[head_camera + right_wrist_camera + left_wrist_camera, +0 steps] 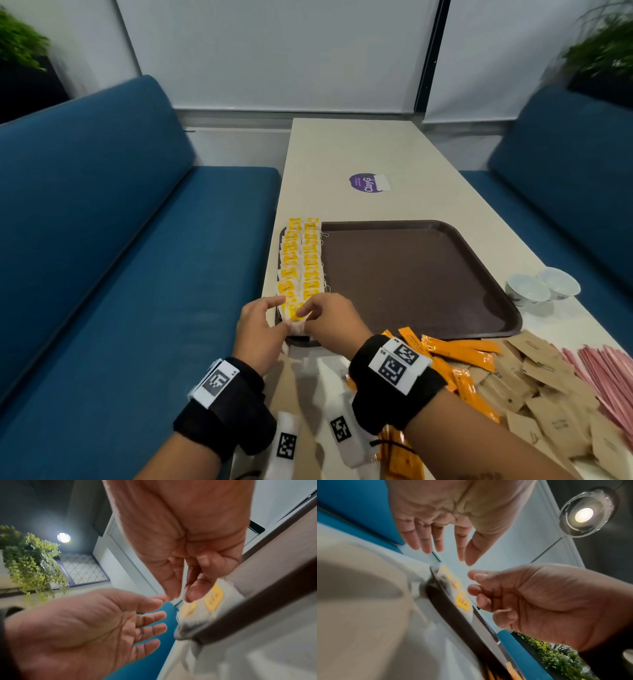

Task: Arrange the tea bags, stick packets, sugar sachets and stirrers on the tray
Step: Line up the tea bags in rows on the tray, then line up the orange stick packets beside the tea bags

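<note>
Here we sit at a long pale surface [359, 150] set between two blue benches [113, 219], with white blinds ahead and leafy plants in both far corners. A brown tray [421, 274] lies on the surface, and tea bags [301, 260] with yellow tags fill two overlapping rows along its left edge. Orange stick packets [459, 353], brown sugar sachets [534, 383] and pink stirrers [606, 377] lie in loose heaps at the near right, just off the tray, with two white cups [541, 287] beyond them. Our left hand [260, 329] hovers at the near end of the rows, fingers straight and spread, holding nothing. Our right hand [329, 322] is beside it, fingers loosely curled, fingertips near the nearest tea bag; we cannot tell whether it pinches it.
</note>
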Available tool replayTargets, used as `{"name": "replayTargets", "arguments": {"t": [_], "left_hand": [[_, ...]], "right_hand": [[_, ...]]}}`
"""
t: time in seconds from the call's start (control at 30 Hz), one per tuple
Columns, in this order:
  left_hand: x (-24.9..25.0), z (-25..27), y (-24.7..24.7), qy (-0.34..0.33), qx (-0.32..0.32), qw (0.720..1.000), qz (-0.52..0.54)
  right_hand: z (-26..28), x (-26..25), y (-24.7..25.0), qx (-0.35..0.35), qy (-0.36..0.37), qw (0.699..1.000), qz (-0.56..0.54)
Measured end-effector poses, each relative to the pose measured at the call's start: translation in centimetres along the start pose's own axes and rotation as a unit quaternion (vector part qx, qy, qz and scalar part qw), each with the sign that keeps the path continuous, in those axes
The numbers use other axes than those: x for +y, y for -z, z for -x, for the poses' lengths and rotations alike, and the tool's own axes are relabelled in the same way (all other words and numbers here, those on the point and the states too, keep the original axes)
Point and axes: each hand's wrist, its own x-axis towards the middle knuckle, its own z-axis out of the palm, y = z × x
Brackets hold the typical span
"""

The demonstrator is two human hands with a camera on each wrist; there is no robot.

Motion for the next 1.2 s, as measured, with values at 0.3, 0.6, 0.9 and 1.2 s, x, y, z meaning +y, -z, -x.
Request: {"name": "replayTargets", "arguments": {"t": [0.3,0.6,0.9,1.2], "left_hand": [[4.1,3.7,-2.2,-0.046,-0.141,0.989,-0.015],[6.1,8.6,-7.2,0.038,-0.172,0.958,-0.228],[6.0,10.6,-10.9,0.158,-0.11,0.944,-0.269],[5.7,9.2,-12.6,0.199,-0.057,0.971,-0.116]], "right_hand": [[4.6,1.9,8.2,0.053,0.035,0.997,-0.049],[8.4,8.1,13.6,0.015,-0.026,0.996,0.084],[9.4,10.1,11.8,-0.092,-0.01,0.98,0.179],[9.0,10.9,10.5,-0.097,0.041,0.978,0.18]]}}
